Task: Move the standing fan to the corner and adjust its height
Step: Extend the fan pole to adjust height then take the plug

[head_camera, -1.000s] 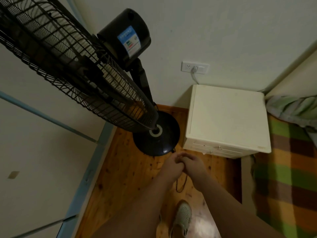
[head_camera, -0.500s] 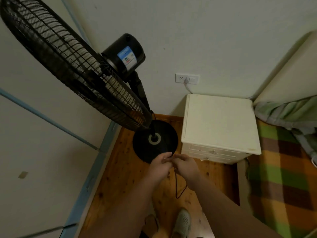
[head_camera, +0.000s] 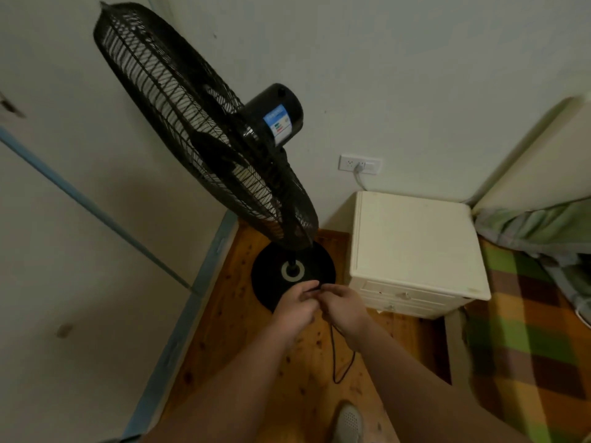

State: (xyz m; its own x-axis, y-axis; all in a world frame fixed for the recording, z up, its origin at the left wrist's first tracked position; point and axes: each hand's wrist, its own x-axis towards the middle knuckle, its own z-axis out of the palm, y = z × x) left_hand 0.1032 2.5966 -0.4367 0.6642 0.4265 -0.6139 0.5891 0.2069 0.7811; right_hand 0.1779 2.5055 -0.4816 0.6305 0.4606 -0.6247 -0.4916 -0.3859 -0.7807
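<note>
Fan: the standing fan (head_camera: 204, 129) stands in the room corner, its round black base (head_camera: 271, 292) on the wooden floor (head_camera: 243, 353) between the pale panel with blue trim (head_camera: 179, 334) on the left and the white nightstand (head_camera: 412, 244) on the right.
Fan head: the wire cage tilts up and to the left, with the motor housing (head_camera: 275, 118) behind it toward the back wall.
Pole: only a short stretch shows above the base collar; the cage hides the rest, so the height lock is not visible.
Cord: a thin black cord (head_camera: 334, 356) hangs from between the hands and loops down over the floor.
Left hand (head_camera: 295, 310): grip closed, fingertips pinched on the cord just in front of the base.
Right hand (head_camera: 345, 306): grip also pinched on the cord, touching the left hand.
Key relation: the pole's long axis runs upright, just beyond and above both hands; the left hand lies slightly nearer the collar, and both are low relative to where a height lock probably sits.
Step in hand: the fan looks placed already; the hands seem busy tidying or untangling the cord, with height apparently not yet set.
Next move: likely needs the cord released and one hand raised to the pole while the other steadies it.
Surroundings: wall socket (head_camera: 359, 164) with a plug above the nightstand; plaid bed (head_camera: 527, 330) at the far right; a shoe (head_camera: 348, 423) at the bottom edge.
</note>
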